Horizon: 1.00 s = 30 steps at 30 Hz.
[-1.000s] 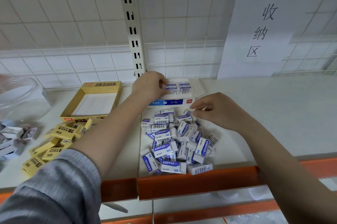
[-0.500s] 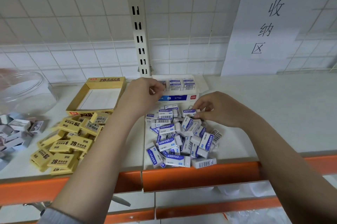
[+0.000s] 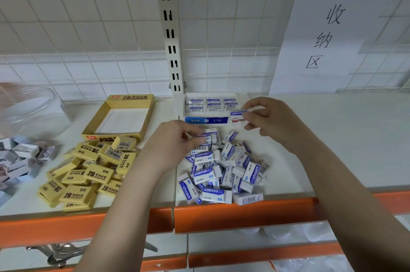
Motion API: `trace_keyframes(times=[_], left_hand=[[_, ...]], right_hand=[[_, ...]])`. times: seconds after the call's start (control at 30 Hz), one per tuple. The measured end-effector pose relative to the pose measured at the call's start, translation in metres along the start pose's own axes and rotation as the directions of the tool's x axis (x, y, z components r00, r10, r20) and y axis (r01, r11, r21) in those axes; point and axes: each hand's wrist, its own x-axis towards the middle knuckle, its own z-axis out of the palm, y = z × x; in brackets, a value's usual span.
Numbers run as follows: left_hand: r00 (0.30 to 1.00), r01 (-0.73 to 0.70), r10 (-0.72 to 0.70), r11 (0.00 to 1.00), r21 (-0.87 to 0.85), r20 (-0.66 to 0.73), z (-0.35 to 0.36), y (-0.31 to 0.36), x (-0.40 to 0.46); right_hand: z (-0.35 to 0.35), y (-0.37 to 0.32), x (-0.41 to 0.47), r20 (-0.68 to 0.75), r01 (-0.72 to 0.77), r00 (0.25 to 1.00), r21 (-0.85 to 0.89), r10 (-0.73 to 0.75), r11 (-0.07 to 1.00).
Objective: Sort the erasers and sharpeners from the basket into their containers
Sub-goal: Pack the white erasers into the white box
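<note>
Right hand (image 3: 269, 121) pinches blue eraser (image 3: 237, 114) by white box (image 3: 210, 106); left hand (image 3: 177, 141) pinches another atop pile (image 3: 224, 169).

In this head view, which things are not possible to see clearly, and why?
- Clear jar: cut off by the left edge, blurred.
- Grey boxes: blurred; contents cannot be told.
- Eraser under the left hand: its grip is hidden by the fingers.
- Blue-white box: front corner hidden by the right hand and its eraser.
</note>
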Motion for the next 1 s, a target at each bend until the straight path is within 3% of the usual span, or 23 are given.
trace_keyframes(times=[0.2,0.37,0.5,0.67,0.83,1.0], left_hand=[[0.999,0.004,-0.005,1.000,-0.013,-0.040,0.001,0.001,-0.002],[0.992,-0.026,0.021,0.999,-0.040,-0.127,0.001,0.001,-0.010],[0.981,-0.050,0.040,0.998,-0.048,-0.189,-0.002,-0.002,-0.015],[0.973,-0.066,0.055,0.997,-0.042,-0.224,-0.008,-0.010,-0.021],[0.970,-0.045,0.036,0.998,-0.033,-0.241,-0.012,-0.014,-0.025],[0.968,-0.024,0.015,0.999,-0.033,-0.252,-0.015,-0.017,-0.028]], right_hand=[[0.012,-0.013,0.030,-0.007,0.015,1.000,-0.011,-0.015,1.000],[0.029,-0.029,0.075,0.065,0.100,0.994,-0.164,-0.090,0.981],[0.048,-0.039,0.105,0.224,0.262,0.957,-0.376,-0.187,0.889],[0.062,-0.048,0.129,0.387,0.393,0.902,-0.559,-0.190,0.730],[0.068,-0.058,0.139,0.503,0.482,0.849,-0.617,-0.159,0.622],[0.070,-0.050,0.136,0.536,0.495,0.831,-0.587,-0.152,0.640]])
